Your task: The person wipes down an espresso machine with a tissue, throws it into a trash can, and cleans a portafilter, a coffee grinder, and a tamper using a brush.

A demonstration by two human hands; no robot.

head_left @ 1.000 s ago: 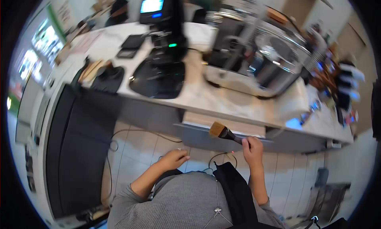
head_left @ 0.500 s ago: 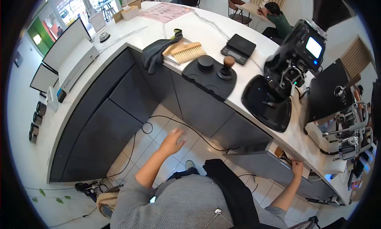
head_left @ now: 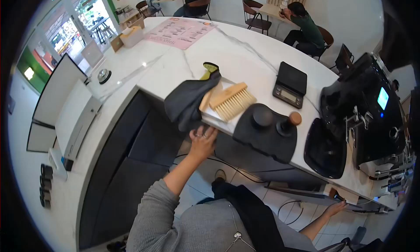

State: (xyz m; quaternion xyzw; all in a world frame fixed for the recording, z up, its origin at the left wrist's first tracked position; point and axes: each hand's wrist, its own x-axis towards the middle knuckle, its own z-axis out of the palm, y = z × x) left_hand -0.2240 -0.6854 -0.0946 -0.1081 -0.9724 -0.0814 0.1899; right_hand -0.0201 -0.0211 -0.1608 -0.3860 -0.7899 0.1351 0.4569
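Note:
My left hand [head_left: 203, 143] is at the counter's front edge, just below a dark grey cloth [head_left: 186, 101], its fingers apart and nothing in them. Beside the cloth, a wooden brush with pale bristles [head_left: 232, 100] rests on a white tray [head_left: 212, 118]. At the lower right, my right hand [head_left: 336, 208] is at the front of an open drawer [head_left: 302, 195], fingers stretched out. A dark-handled brush [head_left: 334, 194] lies in that drawer, close to my right fingertips.
A black mat [head_left: 267, 136] holds a round black tool and a wooden-knobbed tamper [head_left: 295, 118]. Behind are a black scale [head_left: 290, 83] and a pink sheet [head_left: 181, 32]. A black machine with a lit screen [head_left: 383, 98] stands right. A seated person [head_left: 308, 29] is beyond the counter.
The dark-handled brush went from my right hand into the drawer, and that hand has let go. My left hand has moved up to the counter edge. The view has swung left.

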